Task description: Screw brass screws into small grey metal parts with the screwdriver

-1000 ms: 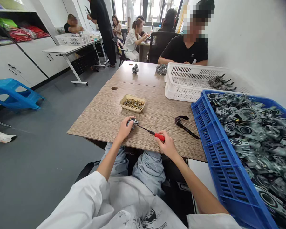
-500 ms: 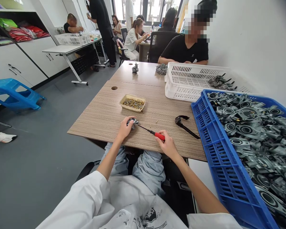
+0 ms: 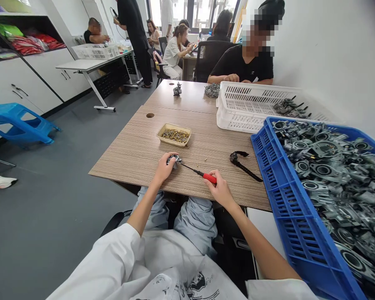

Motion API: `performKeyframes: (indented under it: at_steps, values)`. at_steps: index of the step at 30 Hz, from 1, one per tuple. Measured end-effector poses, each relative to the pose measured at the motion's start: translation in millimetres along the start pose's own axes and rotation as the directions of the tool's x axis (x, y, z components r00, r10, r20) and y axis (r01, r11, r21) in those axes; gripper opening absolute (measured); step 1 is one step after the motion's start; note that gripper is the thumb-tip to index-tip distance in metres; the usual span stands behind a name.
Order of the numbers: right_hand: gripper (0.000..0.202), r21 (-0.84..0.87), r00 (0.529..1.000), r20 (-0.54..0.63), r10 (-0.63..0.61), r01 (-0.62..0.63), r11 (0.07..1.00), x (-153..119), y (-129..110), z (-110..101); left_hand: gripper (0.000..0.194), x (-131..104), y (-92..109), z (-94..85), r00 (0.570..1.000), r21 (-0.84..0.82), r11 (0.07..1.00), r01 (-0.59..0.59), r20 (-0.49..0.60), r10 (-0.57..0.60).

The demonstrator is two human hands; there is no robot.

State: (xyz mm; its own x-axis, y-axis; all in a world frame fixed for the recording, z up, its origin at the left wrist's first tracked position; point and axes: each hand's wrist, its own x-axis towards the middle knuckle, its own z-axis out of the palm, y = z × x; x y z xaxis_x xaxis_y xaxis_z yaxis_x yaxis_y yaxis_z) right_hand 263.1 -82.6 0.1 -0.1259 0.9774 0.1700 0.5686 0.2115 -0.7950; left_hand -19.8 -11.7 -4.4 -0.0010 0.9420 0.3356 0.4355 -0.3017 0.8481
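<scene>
My left hand (image 3: 165, 167) is closed around a small grey metal casting (image 3: 176, 160), holding it on the wood-grain table (image 3: 128, 146). In my right hand (image 3: 219, 186) is the red handle of a screwdriver (image 3: 209, 178). Its thin dark shaft points left, and the tip meets the casting's right side; the exact contact is too small to make out. Two loose brass-coloured screws (image 3: 197, 164) lie just beyond the shaft. Behind my left hand stands a cream tray (image 3: 174, 143) holding many small brass and silver screws.
A black wristwatch (image 3: 237, 160) lies right of the screwdriver. A blue crate (image 3: 270, 179) heaped with metal castings borders the table's right side. Beyond it stands a white basket (image 3: 237, 121) with some parts. Across the table sits a person in black (image 3: 246, 62), near a silvery pile (image 3: 211, 90).
My hands, the casting and the screwdriver look almost unmoved. Across the table, the seated person's hand has come up into view above the basket's edge.
</scene>
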Motion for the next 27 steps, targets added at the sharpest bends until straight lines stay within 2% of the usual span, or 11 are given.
performKeyframes:
  at_steps: [27]
  values:
    - [0.038, 0.020, 1.000, 0.008, -0.016, 0.016, 1.000, 0.7, -6.4, -3.4, 0.033, -0.6, 0.4, -1.1, 1.000, 0.010, 1.000, -0.017, 0.016, 0.017]
